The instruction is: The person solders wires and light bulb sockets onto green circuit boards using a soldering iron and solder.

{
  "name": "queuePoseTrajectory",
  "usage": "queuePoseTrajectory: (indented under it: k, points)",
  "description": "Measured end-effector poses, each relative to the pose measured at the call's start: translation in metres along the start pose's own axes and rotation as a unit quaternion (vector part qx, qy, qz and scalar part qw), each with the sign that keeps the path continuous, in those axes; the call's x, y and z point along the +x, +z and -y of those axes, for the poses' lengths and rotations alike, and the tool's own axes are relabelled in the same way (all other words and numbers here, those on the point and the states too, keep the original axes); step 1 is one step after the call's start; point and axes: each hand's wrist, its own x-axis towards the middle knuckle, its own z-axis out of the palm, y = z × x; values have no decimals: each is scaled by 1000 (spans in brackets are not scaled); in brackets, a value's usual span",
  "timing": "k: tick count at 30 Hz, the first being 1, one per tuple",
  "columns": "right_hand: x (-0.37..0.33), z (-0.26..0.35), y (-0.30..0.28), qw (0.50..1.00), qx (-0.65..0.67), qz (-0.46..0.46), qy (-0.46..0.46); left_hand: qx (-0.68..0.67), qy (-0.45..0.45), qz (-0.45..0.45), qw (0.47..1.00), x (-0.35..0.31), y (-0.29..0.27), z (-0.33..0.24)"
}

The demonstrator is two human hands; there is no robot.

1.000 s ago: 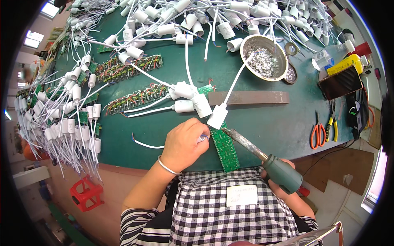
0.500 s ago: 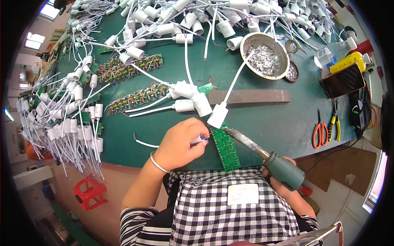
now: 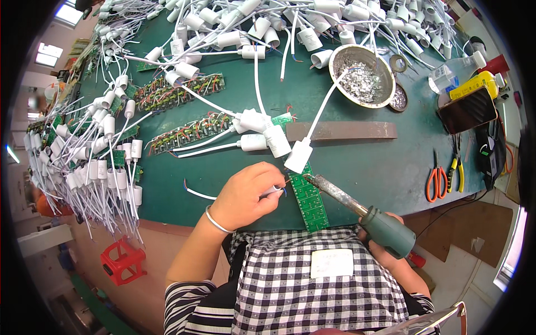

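My left hand (image 3: pixel 245 192) is closed around a white corded lamp socket (image 3: pixel 272 191); only its end shows past the fingers. Thin wires stick out of that end toward the board, and a white cord trails out on the hand's other side. In my right hand (image 3: pixel 385 240) is a soldering iron (image 3: pixel 341 195), gripped by its dark green handle. Its tip rests at the upper part of a long green circuit board (image 3: pixel 310 204), close to those wires. Another white lamp socket (image 3: pixel 299 156) lies over the board's far end, its cord reaching to the metal bowl.
A metal bowl (image 3: pixel 389 84) of silvery scraps stands beyond a flat brown metal bar (image 3: pixel 346 131). White corded sockets pile up at the back and left. Populated boards (image 3: pixel 192 131) lie left. Orange-handled scissors (image 3: pixel 436 181), yellow pliers (image 3: pixel 460 174) and a phone (image 3: pixel 468 110) are at right.
The whole view has shifted very slightly. Both hands keep their grips, and the iron's tip stays at the upper part of the board.
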Motion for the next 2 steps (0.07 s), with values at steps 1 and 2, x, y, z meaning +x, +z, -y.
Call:
queuePoseTrajectory:
  k: [1,2]
  points:
    - [1,0,0,998,-47,-14,-36,10,-8,2,1000,0,1,-1]
    - [2,-2,1,993,-94,-27,-72,9,-8,2,1000,0,1,-1]
